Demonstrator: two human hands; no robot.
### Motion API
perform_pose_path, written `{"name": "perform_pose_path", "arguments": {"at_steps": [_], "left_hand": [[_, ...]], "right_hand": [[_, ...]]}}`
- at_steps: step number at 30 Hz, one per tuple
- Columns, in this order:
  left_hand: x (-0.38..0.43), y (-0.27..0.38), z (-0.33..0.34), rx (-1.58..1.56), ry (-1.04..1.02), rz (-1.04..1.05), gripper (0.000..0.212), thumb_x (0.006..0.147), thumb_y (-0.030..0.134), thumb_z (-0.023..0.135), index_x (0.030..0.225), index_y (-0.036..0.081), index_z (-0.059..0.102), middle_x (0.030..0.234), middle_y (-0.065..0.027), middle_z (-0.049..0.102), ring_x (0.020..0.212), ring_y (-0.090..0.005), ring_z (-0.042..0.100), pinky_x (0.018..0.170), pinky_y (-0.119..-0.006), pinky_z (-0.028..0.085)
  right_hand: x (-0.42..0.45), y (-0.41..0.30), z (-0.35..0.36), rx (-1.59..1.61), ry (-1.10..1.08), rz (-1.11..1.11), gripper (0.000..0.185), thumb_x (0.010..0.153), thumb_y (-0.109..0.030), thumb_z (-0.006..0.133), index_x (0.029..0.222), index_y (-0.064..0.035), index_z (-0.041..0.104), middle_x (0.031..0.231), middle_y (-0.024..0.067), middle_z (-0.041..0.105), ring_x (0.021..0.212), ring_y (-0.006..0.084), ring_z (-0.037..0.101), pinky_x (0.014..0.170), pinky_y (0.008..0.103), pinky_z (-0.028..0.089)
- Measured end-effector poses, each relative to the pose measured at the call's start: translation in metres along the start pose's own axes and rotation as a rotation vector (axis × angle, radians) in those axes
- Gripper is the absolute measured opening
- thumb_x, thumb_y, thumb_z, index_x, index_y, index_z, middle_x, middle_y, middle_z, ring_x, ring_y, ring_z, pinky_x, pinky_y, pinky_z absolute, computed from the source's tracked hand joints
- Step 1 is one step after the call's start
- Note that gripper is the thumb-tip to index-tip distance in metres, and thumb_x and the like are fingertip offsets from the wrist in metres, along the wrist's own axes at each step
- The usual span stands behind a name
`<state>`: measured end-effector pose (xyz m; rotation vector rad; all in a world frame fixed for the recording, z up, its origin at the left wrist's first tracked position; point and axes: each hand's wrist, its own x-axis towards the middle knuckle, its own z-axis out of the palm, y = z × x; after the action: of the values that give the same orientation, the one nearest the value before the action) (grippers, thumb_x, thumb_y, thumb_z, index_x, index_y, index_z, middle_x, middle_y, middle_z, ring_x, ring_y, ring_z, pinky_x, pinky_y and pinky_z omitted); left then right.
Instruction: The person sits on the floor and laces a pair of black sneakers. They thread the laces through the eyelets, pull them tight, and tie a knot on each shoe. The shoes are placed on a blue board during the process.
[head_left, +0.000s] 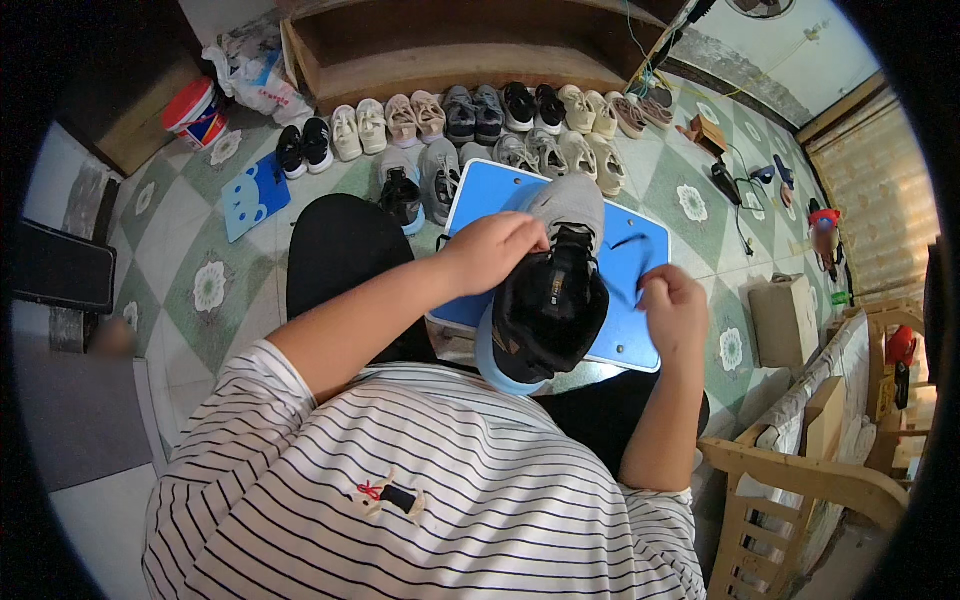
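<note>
A grey and black sneaker with a light blue sole rests on a small blue board-topped table with a white rim, its heel towards me and overhanging the near edge. My left hand has its fingertips at the left side of the shoe's opening, by the eyelets, pinching that edge. Off to the right of the shoe, my right hand is closed on a black shoelace, partly blurred, that loops over the blue top. A similar grey and black sneaker stands on the floor beyond my left knee.
Several pairs of shoes line the floor before a wooden shelf. A light blue bear-print board, a red-lidded bucket and a plastic bag lie left. At right are a beige box, cables and a wooden chair.
</note>
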<state>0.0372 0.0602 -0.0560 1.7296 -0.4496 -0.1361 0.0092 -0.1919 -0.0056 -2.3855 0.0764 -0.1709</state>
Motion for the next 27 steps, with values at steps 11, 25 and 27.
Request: {"name": "perform_pose_path", "arguments": {"at_steps": [11,25,27], "left_hand": [[0.034,0.012,-0.002,-0.031,-0.267,-0.341,0.015,0.079,0.018,0.067,0.083,0.005,0.060,0.066,-0.0002,0.056,0.056,-0.0069,0.050,0.049,-0.021,0.039],[0.043,0.009,-0.004,0.100,-0.439,-0.472,0.018,0.073,0.020,0.073,0.074,0.007,0.061,0.062,0.0013,0.053,0.054,-0.0078,0.046,0.046,-0.024,0.037],[0.043,0.013,-0.002,0.190,-0.439,-0.421,0.018,0.073,0.020,0.073,0.074,0.007,0.062,0.063,0.0013,0.054,0.055,-0.0081,0.046,0.048,-0.025,0.038]], "right_hand": [[-0.061,-0.043,0.050,0.138,-0.233,-0.976,0.022,0.065,-0.011,0.061,0.085,-0.0025,0.058,0.064,0.0087,0.058,0.050,0.0252,0.054,0.048,0.0337,0.043],[-0.060,-0.035,0.061,0.179,-0.058,-1.023,0.026,0.065,-0.018,0.061,0.086,-0.0032,0.059,0.058,0.0070,0.054,0.046,0.0242,0.052,0.045,0.0342,0.040],[-0.060,-0.035,0.063,0.186,-0.040,-1.025,0.025,0.065,-0.018,0.062,0.086,-0.0042,0.059,0.057,0.0066,0.053,0.046,0.0244,0.051,0.044,0.0348,0.039]]}}
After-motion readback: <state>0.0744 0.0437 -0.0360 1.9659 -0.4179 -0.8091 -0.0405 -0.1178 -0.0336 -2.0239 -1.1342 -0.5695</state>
